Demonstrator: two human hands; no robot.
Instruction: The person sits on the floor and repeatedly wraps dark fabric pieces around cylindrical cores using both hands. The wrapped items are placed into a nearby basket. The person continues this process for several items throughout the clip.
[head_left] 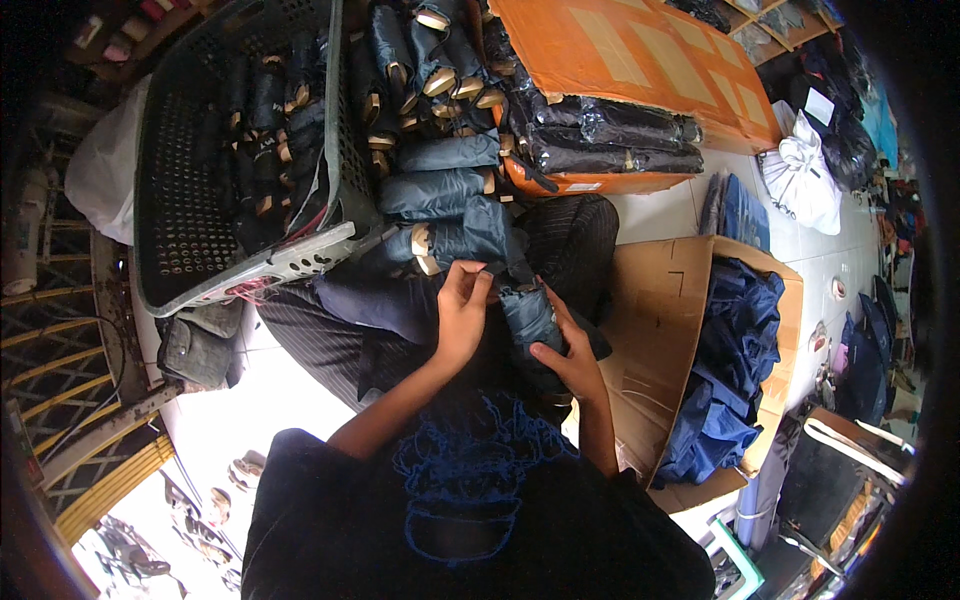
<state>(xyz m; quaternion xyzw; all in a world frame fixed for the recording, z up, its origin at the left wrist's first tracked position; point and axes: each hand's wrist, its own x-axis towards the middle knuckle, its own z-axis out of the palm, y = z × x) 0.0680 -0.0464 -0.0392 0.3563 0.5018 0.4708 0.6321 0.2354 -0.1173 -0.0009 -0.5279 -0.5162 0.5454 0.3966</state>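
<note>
A dark grey folded compact umbrella [533, 318] is held upright over my lap. My right hand [570, 352] wraps round its side, thumb across the front. At its upper end my left hand [464, 312] is closed in a pinch on a dark strip of cloth [513, 262], thumb and forefinger together. Just beyond my hands lies a row of similar rolled umbrellas [440, 193], with tan handle ends showing. One tan handle [424, 248] sits close to my left fingertips. The lower end of the held umbrella is partly hidden by my right hand.
A large dark plastic basket [345, 120] with more umbrellas stands at the far left. An orange carton [640, 60] holds plastic-wrapped dark bundles at the back. To my right, an open cardboard box [650, 340] contains blue cloth [735, 330]. A white tied bag [803, 175] lies farther right.
</note>
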